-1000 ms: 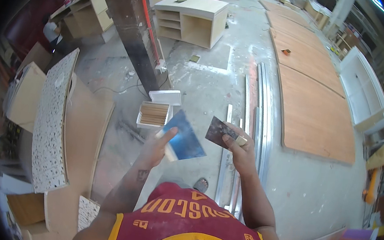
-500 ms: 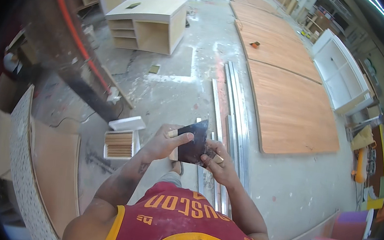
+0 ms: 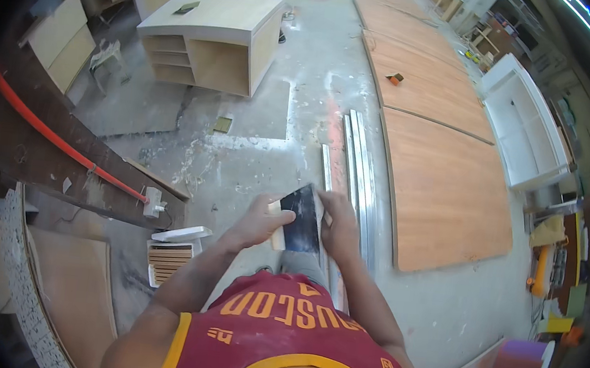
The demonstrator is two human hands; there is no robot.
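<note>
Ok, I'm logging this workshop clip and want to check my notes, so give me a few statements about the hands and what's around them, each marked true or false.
1. Both hands hold one dark sheet wrapped over a pale block. True: the left hand and the right hand grip it from either side.
2. The long metal strips lie on the floor past the hands. True.
3. The large brown panels lie to the person's left. False: they are on the right.
4. The pale cabinet with open shelves stands on a workbench. False: it stands on the dusty floor.
5. The right hand is empty. False: it grips the sheet's edge.
</note>
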